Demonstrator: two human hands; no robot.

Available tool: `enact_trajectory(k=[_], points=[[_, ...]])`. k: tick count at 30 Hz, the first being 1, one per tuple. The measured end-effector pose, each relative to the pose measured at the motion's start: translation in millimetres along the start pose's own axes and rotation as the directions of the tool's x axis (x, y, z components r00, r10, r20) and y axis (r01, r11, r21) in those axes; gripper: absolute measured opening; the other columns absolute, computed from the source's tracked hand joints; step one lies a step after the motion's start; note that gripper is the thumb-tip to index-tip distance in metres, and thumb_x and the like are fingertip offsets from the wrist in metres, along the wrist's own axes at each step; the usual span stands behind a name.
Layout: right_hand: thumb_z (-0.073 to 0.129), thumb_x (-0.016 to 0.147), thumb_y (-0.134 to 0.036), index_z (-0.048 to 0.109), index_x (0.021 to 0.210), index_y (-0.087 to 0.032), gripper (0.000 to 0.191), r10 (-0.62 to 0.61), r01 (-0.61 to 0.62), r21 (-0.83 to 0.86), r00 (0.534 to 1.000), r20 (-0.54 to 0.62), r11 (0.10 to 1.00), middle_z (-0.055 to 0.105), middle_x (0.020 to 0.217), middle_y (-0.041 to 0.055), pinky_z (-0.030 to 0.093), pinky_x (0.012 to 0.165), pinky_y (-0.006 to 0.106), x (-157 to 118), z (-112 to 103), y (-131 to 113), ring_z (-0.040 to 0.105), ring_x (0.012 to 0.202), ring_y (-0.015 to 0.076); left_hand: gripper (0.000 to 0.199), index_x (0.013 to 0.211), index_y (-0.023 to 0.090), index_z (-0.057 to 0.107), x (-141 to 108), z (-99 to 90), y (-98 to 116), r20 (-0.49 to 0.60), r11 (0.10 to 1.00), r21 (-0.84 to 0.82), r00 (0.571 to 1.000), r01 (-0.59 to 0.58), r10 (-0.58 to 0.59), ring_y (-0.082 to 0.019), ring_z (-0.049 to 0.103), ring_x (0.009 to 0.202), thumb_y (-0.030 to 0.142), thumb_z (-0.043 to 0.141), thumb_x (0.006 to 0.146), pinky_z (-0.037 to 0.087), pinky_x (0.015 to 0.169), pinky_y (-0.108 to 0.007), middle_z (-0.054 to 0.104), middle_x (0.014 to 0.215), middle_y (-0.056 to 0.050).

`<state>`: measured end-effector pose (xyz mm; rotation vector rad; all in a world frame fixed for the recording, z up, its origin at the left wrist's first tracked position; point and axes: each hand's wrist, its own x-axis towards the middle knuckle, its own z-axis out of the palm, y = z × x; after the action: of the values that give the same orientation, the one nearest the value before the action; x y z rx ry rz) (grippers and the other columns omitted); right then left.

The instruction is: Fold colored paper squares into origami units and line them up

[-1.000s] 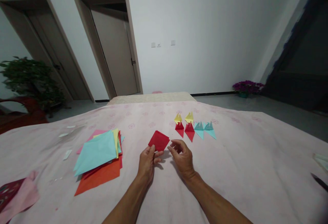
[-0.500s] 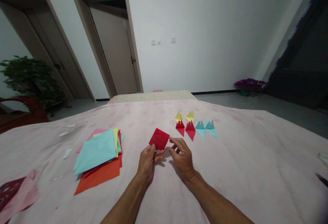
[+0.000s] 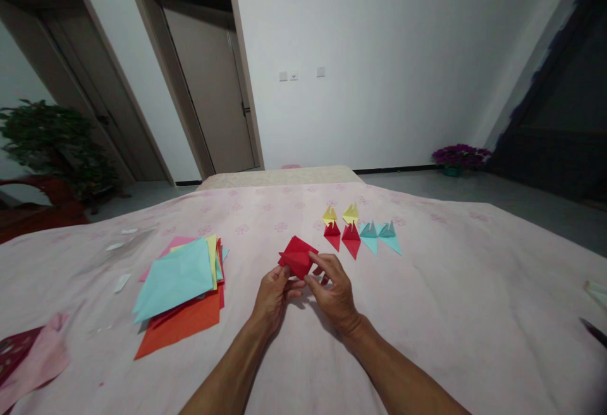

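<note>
A small folded red paper (image 3: pixel 298 258) is held up above the tablecloth between my two hands. My left hand (image 3: pixel 272 295) pinches its lower left corner between thumb and fingers. On the right edge, the thumb and fingertips of my right hand (image 3: pixel 334 291) grip the paper. One layer is partly lifted and makes a crease across the square. Beyond my right hand lie folded paper birds: red ones (image 3: pixel 351 240), light blue ones (image 3: pixel 387 230) and yellow ones (image 3: pixel 351 214), in two rows.
To the left lies a stack of coloured paper sheets (image 3: pixel 177 276), light blue on top, orange below. Clear plastic wrapping (image 3: pixel 128 244) and a pink cloth (image 3: pixel 40 361) are farther left. A dark pointed object (image 3: pixel 592 331) is at the right edge of the pink tablecloth (image 3: pixel 450 314).
The red paper was a flat square; now a layer is lifted with a crease across it. My right fingers have closed on its right edge. The view has shifted slightly.
</note>
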<state>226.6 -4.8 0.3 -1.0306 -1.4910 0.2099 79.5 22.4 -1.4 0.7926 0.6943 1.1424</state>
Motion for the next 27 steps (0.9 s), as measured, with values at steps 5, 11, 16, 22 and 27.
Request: enact_trajectory(k=[5, 11, 16, 22, 27], points=[[0.064, 0.084, -0.015, 0.061, 0.127, -0.028, 0.045, -0.069, 0.071, -0.073, 0.997, 0.029, 0.995, 0.059, 0.105, 0.0055, 0.055, 0.068, 0.028, -1.1, -0.9, -0.9, 0.062, 0.085, 0.0162, 0.050, 0.101, 0.009, 0.067, -0.1, 0.7, 1.2, -0.002, 1.000, 0.018, 1.000, 0.006, -0.006, -0.019, 0.074, 0.073, 0.044, 0.083, 0.070, 0.053, 0.045, -0.015, 0.075, 0.096, -0.014], [0.060, 0.085, -0.015, 0.059, 0.129, -0.027, 0.045, -0.068, 0.071, -0.091, 0.997, 0.040, 0.993, 0.059, 0.105, 0.0061, 0.056, 0.071, 0.031, -1.3, -2.8, -1.4, 0.062, 0.087, 0.0173, 0.049, 0.096, 0.008, 0.065, -0.3, 1.3, 2.6, -0.030, 1.000, 0.027, 1.000, -0.001, 0.002, -0.015, 0.071, 0.064, 0.045, 0.083, 0.069, 0.053, 0.045, -0.016, 0.074, 0.092, -0.013], [0.056, 0.084, -0.011, 0.054, 0.133, -0.028, 0.052, -0.059, 0.058, -0.054, 0.998, -0.009, 0.997, 0.061, 0.107, 0.0062, 0.054, 0.062, 0.028, -1.0, -2.6, 0.3, 0.062, 0.083, 0.0162, 0.043, 0.094, 0.009, 0.064, 0.5, 0.2, 3.1, -0.067, 1.000, 0.023, 0.998, -0.010, 0.011, -0.013, 0.069, 0.059, 0.042, 0.082, 0.072, 0.054, 0.045, -0.016, 0.073, 0.089, -0.010], [0.053, 0.087, -0.010, 0.054, 0.135, -0.028, 0.051, -0.084, 0.085, -0.049, 0.996, 0.010, 0.995, 0.064, 0.115, 0.0075, 0.057, 0.072, 0.032, -3.4, -1.9, 3.1, 0.065, 0.091, 0.0181, 0.047, 0.096, 0.010, 0.064, 2.4, -0.8, 3.5, -0.059, 1.000, -0.001, 0.998, -0.004, 0.004, -0.011, 0.068, 0.057, 0.043, 0.084, 0.070, 0.054, 0.046, -0.016, 0.073, 0.087, -0.008], [0.053, 0.088, -0.010, 0.054, 0.136, -0.029, 0.051, -0.123, 0.126, -0.085, 0.992, 0.039, 0.988, 0.065, 0.114, 0.0085, 0.058, 0.080, 0.036, -5.4, -0.3, 6.6, 0.064, 0.101, 0.0212, 0.050, 0.096, 0.008, 0.065, 1.9, -0.2, 2.7, -0.040, 1.000, 0.009, 0.999, 0.001, 0.000, -0.012, 0.069, 0.058, 0.045, 0.084, 0.068, 0.053, 0.045, -0.016, 0.074, 0.088, -0.010]])
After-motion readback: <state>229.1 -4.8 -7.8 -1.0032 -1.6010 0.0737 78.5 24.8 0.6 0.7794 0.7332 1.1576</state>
